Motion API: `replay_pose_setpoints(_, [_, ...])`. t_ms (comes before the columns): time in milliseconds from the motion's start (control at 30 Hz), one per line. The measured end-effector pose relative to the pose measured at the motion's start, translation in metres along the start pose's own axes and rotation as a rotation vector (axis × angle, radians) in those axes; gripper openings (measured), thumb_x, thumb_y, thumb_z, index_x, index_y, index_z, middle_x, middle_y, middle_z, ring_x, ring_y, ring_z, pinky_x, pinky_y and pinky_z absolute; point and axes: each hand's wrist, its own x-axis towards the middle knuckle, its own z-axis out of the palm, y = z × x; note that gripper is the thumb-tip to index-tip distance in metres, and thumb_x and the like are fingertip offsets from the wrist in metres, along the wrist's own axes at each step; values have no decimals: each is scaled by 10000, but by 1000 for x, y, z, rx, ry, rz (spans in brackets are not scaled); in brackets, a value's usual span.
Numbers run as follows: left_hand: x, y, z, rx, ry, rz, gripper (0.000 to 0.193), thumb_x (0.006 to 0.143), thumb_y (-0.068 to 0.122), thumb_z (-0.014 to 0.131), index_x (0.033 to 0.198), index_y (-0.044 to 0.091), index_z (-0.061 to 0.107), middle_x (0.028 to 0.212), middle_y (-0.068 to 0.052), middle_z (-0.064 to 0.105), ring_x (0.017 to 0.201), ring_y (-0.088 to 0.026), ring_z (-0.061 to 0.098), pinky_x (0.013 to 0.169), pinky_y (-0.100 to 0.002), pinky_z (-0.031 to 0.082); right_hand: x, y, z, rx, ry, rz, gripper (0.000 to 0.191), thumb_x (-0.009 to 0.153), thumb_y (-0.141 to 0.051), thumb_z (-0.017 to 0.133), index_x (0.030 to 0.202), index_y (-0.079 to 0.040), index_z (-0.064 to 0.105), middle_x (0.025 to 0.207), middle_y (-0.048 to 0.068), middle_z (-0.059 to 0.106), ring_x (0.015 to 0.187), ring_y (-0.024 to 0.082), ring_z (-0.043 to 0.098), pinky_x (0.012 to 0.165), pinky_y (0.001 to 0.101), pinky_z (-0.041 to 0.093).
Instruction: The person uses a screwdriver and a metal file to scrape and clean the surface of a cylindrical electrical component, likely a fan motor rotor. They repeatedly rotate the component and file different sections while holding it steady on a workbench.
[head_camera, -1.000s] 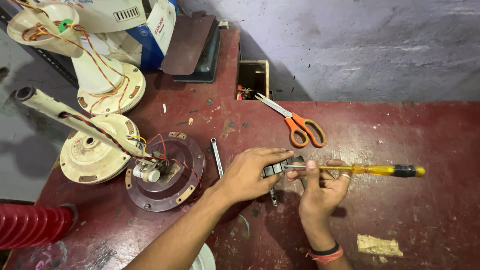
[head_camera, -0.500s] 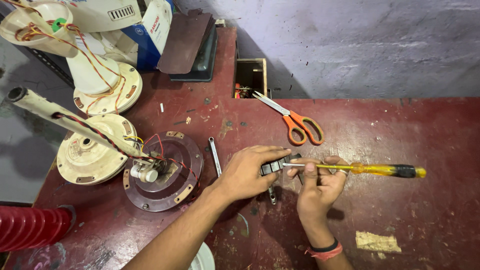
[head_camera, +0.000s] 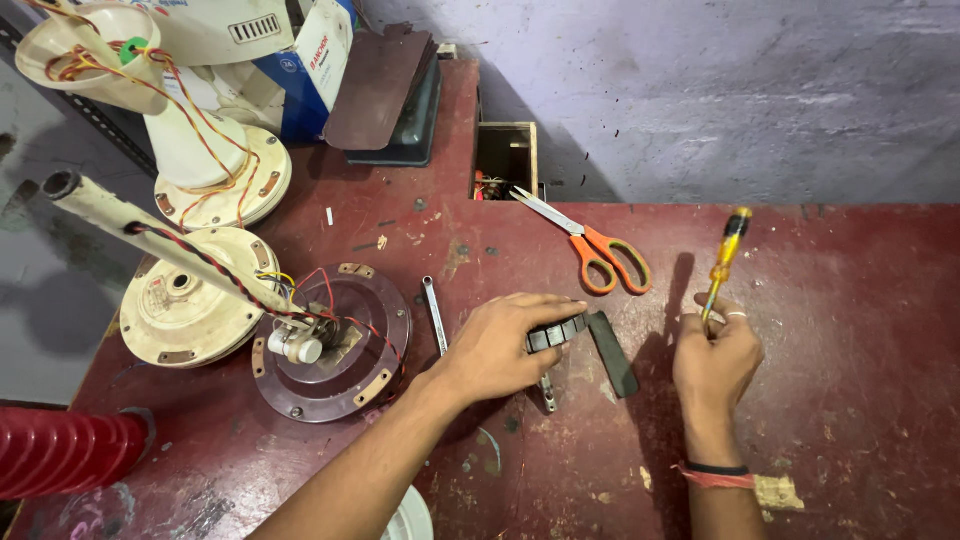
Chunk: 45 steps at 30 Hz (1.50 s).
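Left hand (head_camera: 505, 345) closed over ribbed black part (head_camera: 556, 333); right hand (head_camera: 715, 355) grips yellow screwdriver (head_camera: 722, 265) upright. Risk: loose dark strip (head_camera: 611, 352) beside fingers slides off surface (head_camera: 860, 300) if nudged.

We saw a dark ribbed metal ring (head_camera: 556, 333) lying on the red counter (head_camera: 860, 300), and a yellow-handled screwdriver (head_camera: 722, 262) held nearly upright, tip downward.

I see a worn dark-red counter (head_camera: 860, 300) w/ scuffs, rough grey-purple wall (head_camera: 700, 90) behind it, grey floor (head_camera: 40, 290) at left.
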Motion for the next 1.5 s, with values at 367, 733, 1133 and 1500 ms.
replay_pose_setpoints(367, [-4,6,-5,-13,-20,-38,572,759,184,733,1328,173,670,1317,-98,687,1201,-308,644,1016,-412,513,-8,-26,-17,-363,-161,33,331,839,-283,795,1105,-88,781,782,178,737,755,368,714,716,468,531])
replay_pose_setpoints(733, [-13,6,-6,-72,-11,15,711,613,53,709,1322,97,665,1325,-141,683,1252,-322,629,1075,-397,500,-52,-76,-22,-321,-494,-147,396,710,-341,873,996,-79,792,842,141,778,759,295,768,726,393,588])
replay_pose_setpoints(1133, [-5,6,4,-64,-23,-2,685,629,69,698,1312,98,673,1318,-129,691,1247,-315,634,1081,-393,487,-47,-50,-18,-239,-224,-384,138,850,-133,761,965,-61,785,948,177,727,865,371,707,767,458,549])
replay_pose_setpoints(1500, [-2,-2,8,-57,17,38,614,679,47,683,1291,87,683,1305,-128,705,1257,-321,639,1083,-415,493,-101,-84,-1,233,-18,-767,193,870,74,626,1018,-32,689,1137,151,718,1119,315,679,998,411,566])
